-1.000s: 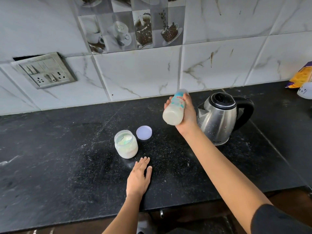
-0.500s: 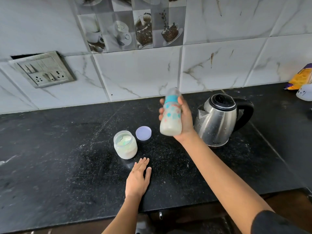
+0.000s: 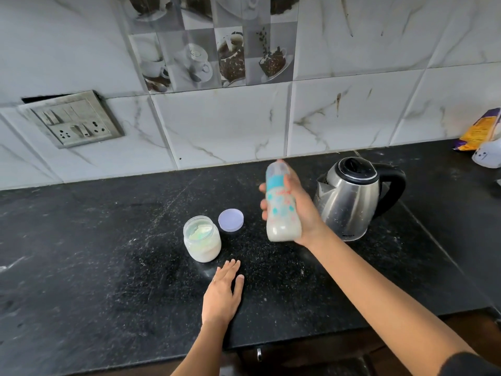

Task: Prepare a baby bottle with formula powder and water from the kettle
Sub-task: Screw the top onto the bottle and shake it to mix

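bottle (image 3: 281, 213) in right hand (image 3: 306, 213)

Baby bottle (image 3: 282, 210), in the right hand (image 3: 305, 213): clear, teal and coral dots, teal band, milky white below.
Kettle (image 3: 349, 202), just behind that hand: brushed silver, black top and handle.
Jar (image 3: 202, 240), just beyond the left hand (image 3: 222, 294): clear, white powder.
Jar lid (image 3: 230, 220), between jar and right hand: pale lilac.
Countertop (image 3: 108, 253), under the left hand: black, white-flecked.
Wall tiles (image 3: 217, 126), beyond both hands: white, grey-brown marble veins.

Grey switch panel (image 3: 73, 119), coffee-cup picture tiles (image 3: 214, 58), yellow packet (image 3: 479, 130) far right
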`<state>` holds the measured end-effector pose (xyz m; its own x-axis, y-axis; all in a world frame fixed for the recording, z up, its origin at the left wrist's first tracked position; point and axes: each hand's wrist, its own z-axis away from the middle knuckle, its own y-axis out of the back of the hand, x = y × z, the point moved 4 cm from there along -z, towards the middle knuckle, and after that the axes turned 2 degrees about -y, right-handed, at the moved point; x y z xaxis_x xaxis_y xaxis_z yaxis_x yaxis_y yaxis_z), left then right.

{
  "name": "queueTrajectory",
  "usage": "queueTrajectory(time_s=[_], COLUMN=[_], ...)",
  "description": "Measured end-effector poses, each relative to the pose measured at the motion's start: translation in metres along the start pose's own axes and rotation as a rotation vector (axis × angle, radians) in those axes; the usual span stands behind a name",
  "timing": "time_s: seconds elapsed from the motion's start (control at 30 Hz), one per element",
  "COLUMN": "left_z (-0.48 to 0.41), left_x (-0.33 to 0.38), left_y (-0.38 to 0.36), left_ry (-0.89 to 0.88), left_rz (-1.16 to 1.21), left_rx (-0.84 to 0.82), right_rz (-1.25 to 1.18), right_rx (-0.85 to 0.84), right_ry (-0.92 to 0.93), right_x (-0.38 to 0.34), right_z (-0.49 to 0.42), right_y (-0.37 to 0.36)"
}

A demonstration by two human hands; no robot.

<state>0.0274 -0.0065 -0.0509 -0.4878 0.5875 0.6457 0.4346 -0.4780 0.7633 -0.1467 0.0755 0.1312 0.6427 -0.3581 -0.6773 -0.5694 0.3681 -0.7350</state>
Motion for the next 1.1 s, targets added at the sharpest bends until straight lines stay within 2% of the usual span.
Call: queueTrajectory(time_s=[0.07,0.1,0.17,0.2,0.23,0.37,0.43,0.53,0.57,0.63,0.73,0.77,0.83,0.9,0.93,1.03,1.1], left_z=[0.0,0.0,0.0,0.0,0.0,0.001,0.001,-0.001,-0.001,0.0,0.0,0.0,0.0,0.0,0.0,-0.001,-0.001], left_x=[0.0,0.0,0.0,0.0,-0.001,-0.001,-0.001,-0.001,-0.001,-0.002,-0.001,-0.001,-0.002,-0.003,-0.003,-0.002,-0.003], left_y=[-0.001,-0.001,-0.001,-0.001,0.0,-0.001,-0.001,-0.001,-0.001,-0.001,-0.001,-0.001,-0.001,-0.002,-0.002,-0.003,-0.003], left_ry=[0.003,0.003,-0.002,-0.003,-0.005,-0.005,-0.003,-0.015,-0.014,-0.011,-0.009,-0.006,0.002,0.003,-0.001,-0.011,-0.011], left_rz=[0.004,0.003,0.002,0.002,0.001,-0.004,0.0,0.002,0.005,0.009,0.006,0.006,0.005,0.003,0.002,0.001,-0.002], left_rx=[-0.002,-0.001,0.001,0.001,0.002,0.001,0.003,0.005,0.002,0.002,0.004,0.006,0.002,0.001,0.0,0.002,0.006], right_rz=[0.121,0.081,-0.087,-0.108,-0.049,0.68,0.886,0.825,0.873,0.914,0.642,0.628,0.67,0.488,0.369,0.136,-0.01], right_rx=[-0.157,-0.124,0.085,0.117,0.107,-0.174,-0.111,-0.025,0.02,0.004,0.081,0.095,-0.022,-0.057,0.022,0.412,0.541], right_ry=[0.064,0.104,0.21,0.253,0.27,0.363,0.359,0.311,0.33,0.306,0.252,0.247,0.183,0.044,0.019,-0.045,-0.143], right_x=[-0.002,-0.008,-0.02,-0.024,-0.026,-0.025,-0.023,-0.014,-0.012,-0.001,0.008,0.009,0.016,0.021,0.021,0.019,0.018], right_z=[0.007,0.004,-0.003,-0.006,-0.007,0.004,-0.001,-0.004,-0.003,-0.004,-0.006,-0.007,-0.011,-0.014,-0.016,-0.025,-0.029], right_y=[-0.007,-0.008,-0.003,0.001,0.005,0.003,0.004,0.01,0.012,0.013,0.018,0.019,0.021,0.023,0.026,0.043,0.05])
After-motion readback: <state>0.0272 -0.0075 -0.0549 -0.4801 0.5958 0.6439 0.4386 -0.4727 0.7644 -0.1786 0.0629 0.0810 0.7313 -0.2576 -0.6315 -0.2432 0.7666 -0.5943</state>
